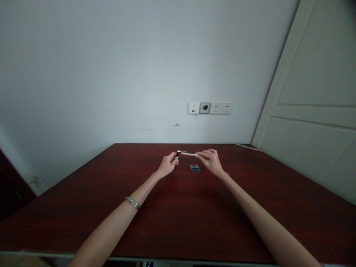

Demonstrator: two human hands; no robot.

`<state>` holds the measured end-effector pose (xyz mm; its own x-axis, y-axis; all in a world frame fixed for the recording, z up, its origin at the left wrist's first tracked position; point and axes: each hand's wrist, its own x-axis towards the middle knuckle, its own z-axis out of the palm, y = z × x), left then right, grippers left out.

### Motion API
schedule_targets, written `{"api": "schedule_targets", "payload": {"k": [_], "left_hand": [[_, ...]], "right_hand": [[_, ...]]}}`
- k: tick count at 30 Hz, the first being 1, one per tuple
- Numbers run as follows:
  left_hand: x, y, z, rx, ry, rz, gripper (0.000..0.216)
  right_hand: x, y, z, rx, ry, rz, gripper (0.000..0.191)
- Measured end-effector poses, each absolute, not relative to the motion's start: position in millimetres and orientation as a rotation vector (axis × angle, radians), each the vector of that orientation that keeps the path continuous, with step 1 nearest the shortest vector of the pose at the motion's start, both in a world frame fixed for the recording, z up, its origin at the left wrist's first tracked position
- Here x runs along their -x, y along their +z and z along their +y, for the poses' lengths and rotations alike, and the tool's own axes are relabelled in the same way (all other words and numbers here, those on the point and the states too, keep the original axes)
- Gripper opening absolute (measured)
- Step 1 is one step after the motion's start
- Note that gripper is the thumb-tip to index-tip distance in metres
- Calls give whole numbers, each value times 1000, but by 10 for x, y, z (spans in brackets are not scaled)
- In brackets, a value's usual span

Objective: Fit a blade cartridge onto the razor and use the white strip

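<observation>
Above the far middle of the table, my left hand (168,164) is closed around a small tool (177,155) with a black-and-white handle and a shiny top; its exact kind is too small to make out. My right hand (210,160) pinches the right end of a slim white stick (189,154), held nearly level. The stick's left end meets or comes very close to the tool's top; I cannot tell whether they are joined. Just below the stick, a small clear flat pack (195,168) with dark green markings lies on the table, touched by neither hand.
The dark red wooden table (91,207) reaches back to a white wall (144,74). Wall sockets (221,108) sit above its far edge. A pale panelled door (314,141) leans along the right side. A thin strip (248,147) lies at the far right corner.
</observation>
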<state>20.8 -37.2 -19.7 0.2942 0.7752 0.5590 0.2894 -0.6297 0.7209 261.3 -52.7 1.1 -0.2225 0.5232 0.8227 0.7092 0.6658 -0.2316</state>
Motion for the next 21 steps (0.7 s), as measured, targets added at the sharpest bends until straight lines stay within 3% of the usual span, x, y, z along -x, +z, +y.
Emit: {"api": "schedule_targets", "payload": {"k": [21], "left_hand": [[-236, -176, -403, -2064, 1360, 985, 17]], "right_hand": [[-2538, 61, -611, 976, -240, -1844, 27]]}}
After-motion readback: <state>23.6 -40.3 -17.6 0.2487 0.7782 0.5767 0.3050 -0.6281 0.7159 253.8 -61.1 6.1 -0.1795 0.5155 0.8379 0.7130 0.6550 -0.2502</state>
